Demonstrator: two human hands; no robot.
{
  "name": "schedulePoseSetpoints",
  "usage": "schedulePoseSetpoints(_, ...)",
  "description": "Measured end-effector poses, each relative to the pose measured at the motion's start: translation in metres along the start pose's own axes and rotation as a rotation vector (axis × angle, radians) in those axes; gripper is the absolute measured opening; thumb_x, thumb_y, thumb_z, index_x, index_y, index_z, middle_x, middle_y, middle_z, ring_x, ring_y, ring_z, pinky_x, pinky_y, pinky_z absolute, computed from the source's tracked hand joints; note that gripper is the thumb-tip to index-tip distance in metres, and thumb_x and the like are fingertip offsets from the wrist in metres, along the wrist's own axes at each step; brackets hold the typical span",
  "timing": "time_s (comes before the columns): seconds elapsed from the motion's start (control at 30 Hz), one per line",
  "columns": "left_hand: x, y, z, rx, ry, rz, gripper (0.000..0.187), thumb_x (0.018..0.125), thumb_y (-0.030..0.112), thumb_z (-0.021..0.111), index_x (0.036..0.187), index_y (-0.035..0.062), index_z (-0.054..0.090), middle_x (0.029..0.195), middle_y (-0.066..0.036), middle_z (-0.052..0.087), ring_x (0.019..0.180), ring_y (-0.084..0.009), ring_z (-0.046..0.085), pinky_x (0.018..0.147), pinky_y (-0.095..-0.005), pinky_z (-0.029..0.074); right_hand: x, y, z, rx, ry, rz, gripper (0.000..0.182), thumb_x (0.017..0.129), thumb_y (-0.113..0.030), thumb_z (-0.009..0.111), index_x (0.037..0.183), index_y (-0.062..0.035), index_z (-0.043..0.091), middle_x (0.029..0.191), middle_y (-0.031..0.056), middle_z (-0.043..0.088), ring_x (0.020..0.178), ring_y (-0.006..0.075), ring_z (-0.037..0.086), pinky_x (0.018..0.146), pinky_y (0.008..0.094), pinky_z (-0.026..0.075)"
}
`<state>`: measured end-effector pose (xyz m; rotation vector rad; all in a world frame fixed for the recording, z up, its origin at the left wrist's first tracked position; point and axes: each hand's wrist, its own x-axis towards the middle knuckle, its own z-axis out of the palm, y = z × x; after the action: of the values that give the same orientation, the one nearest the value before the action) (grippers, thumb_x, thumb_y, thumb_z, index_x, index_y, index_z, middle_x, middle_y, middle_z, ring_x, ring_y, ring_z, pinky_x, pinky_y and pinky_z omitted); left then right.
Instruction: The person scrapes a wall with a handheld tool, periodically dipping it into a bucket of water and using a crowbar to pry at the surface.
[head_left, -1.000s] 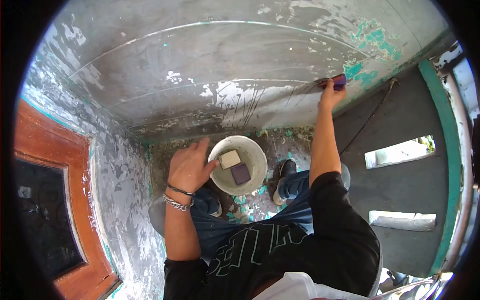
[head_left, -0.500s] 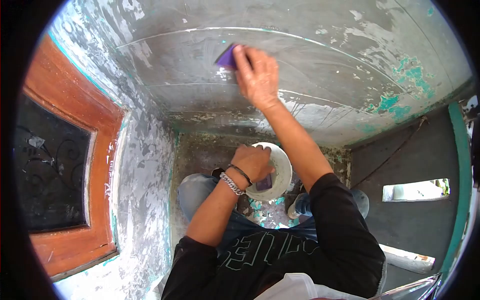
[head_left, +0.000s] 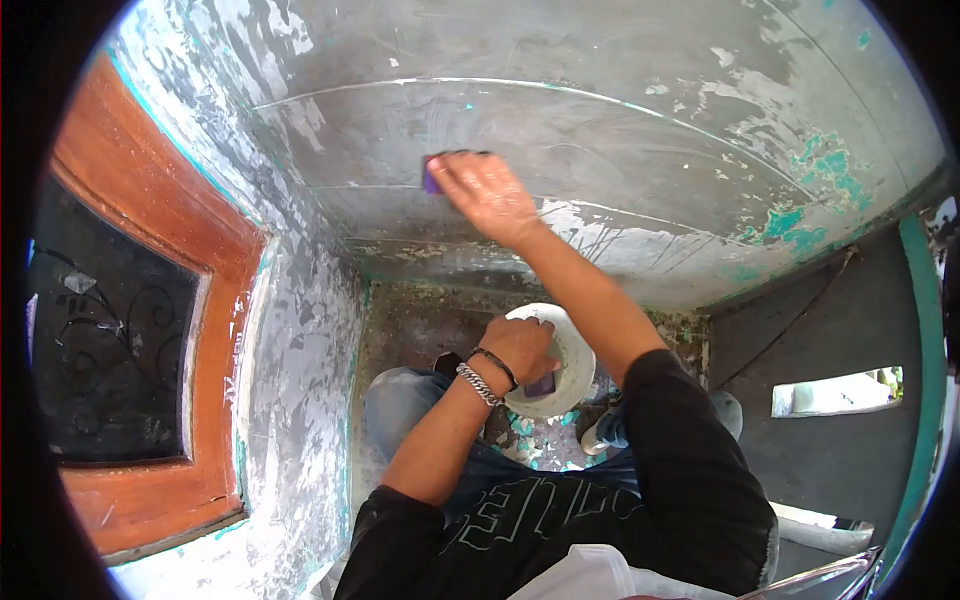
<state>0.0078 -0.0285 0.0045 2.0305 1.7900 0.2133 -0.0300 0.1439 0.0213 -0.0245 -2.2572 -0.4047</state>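
My right hand (head_left: 487, 197) presses a small purple block (head_left: 431, 176) against the grey patchy wall (head_left: 600, 140); its fingers are wrapped over the block. Below, my left hand (head_left: 520, 346) reaches over the near left rim of a white bucket (head_left: 576, 366), with its fingers partly out of sight inside. A second purple piece (head_left: 541, 385) shows in the bucket just under that hand. Whether the left fingers hold it is hidden.
An orange-brown wooden frame (head_left: 225, 380) with dark glass stands at the left. Loose paint flakes (head_left: 545, 445) lie on the floor between my feet. At the right is a dark panel (head_left: 820, 330) with slots and a green edge.
My right hand has moved down and a little left along the wall with the purple block. The view has shifted slightly; my left hand stays at the bucket.
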Motion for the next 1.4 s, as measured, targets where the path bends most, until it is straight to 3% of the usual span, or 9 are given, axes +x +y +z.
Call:
schedulePoseSetpoints(0.33,-0.053,-0.034,-0.023,-0.065,0.228,-0.198,0.051,0.079,0.035,0.070,0.119,0.0060,0.057,0.103,-0.018,0.066,0.094,-0.0372,0.063,0.079,-0.0456,0.050,-0.087,0.093,-0.127,-0.213,-0.155,0.093,0.060,0.077,-0.005,0.065,0.135,-0.0047,0.048,0.123,0.0145,0.056,0.106,0.0318,0.056,0.089,0.0430,0.046)
schedulePoseSetpoints(0.57,-0.044,-0.032,-0.025,-0.079,0.156,-0.162,0.058,0.077,0.034,0.071,0.125,0.0063,0.053,0.103,-0.018,0.064,0.097,-0.0364,0.062,0.086,-0.0492,0.045,-0.163,0.214,-0.230,-0.568,0.571,0.918,0.067,0.090,-0.028,0.060,0.143,0.0036,0.034,0.134,0.0330,0.035,0.117,0.0450,0.041,0.101,0.0490,0.033)
schedulePoseSetpoints(0.63,-0.026,-0.026,-0.033,-0.049,0.229,-0.141,0.064,0.078,0.033,0.070,0.131,0.0047,0.048,0.114,-0.020,0.061,0.104,-0.0375,0.059,0.090,-0.0476,0.043,-0.150,0.204,-0.202,-0.714,0.590,0.882,0.065,0.090,-0.025,0.059,0.143,0.0037,0.034,0.130,0.0337,0.039,0.112,0.0465,0.044,0.098,0.0507,0.036)
schedulePoseSetpoints(0.7,0.001,-0.028,-0.025,-0.032,0.416,-0.077,0.067,0.079,0.032,0.070,0.134,0.0035,0.045,0.119,-0.021,0.058,0.108,-0.0384,0.056,0.092,-0.0472,0.042,-0.108,0.159,-0.182,-0.526,0.547,0.579,0.063,0.084,-0.017,0.064,0.140,0.0019,0.041,0.116,0.0318,0.049,0.103,0.0450,0.050,0.092,0.0506,0.040)
schedulePoseSetpoints(0.77,0.023,-0.025,-0.030,-0.138,0.561,-0.052,0.076,0.079,0.032,0.069,0.140,-0.0001,0.037,0.133,-0.026,0.047,0.118,-0.0424,0.049,0.097,-0.0477,0.040,-0.103,0.129,-0.146,-0.147,0.343,0.643,0.071,0.073,-0.007,0.072,0.139,-0.0083,0.047,0.118,0.0256,0.051,0.105,0.0424,0.052,0.093,0.0483,0.042)
schedulePoseSetpoints(0.87,0.044,-0.026,-0.028,-0.075,0.703,-0.087,0.081,0.079,0.033,0.070,0.141,-0.0023,0.034,0.136,-0.030,0.044,0.120,-0.0450,0.047,0.099,-0.0482,0.038,-0.085,0.137,-0.202,-0.333,0.127,0.288,0.067,0.073,-0.009,0.072,0.136,-0.0095,0.050,0.123,0.0235,0.050,0.108,0.0392,0.053,0.095,0.0477,0.044)
schedulePoseSetpoints(1.07,0.058,-0.059,-0.069,-0.320,0.770,-0.118,0.090,0.081,0.036,0.070,0.147,-0.0031,0.022,0.148,-0.031,0.027,0.138,-0.0439,0.026,0.114,-0.0440,0.022,-0.199,0.271,-0.293,-0.458,0.743,1.144,0.056,0.087,-0.020,0.060,0.134,0.0052,0.044,0.119,0.0290,0.049,0.103,0.0428,0.049,0.093,0.0460,0.040)
schedulePoseSetpoints(1.23,0.092,-0.036,-0.074,-0.136,1.048,-0.504,0.097,0.081,0.037,0.068,0.151,0.0004,0.011,0.153,-0.031,0.011,0.144,-0.0422,0.013,0.115,-0.0513,0.011,-0.132,0.217,-0.245,-0.569,0.589,0.677,0.059,0.085,-0.020,0.061,0.136,0.0041,0.042,0.111,0.0278,0.054,0.100,0.0429,0.052,0.091,0.0491,0.041)
schedulePoseSetpoints(1.4,0.110,-0.029,-0.055,0.031,1.059,-0.449,0.102,0.081,0.037,0.067,0.151,0.0018,0.003,0.153,-0.033,0.004,0.145,-0.0421,0.005,0.113,-0.0587,0.007,-0.085,0.180,-0.237,-0.322,0.272,0.239,0.063,0.076,-0.012,0.068,0.136,-0.0074,0.048,0.120,0.0212,0.055,0.102,0.0405,0.055,0.090,0.0487,0.046)
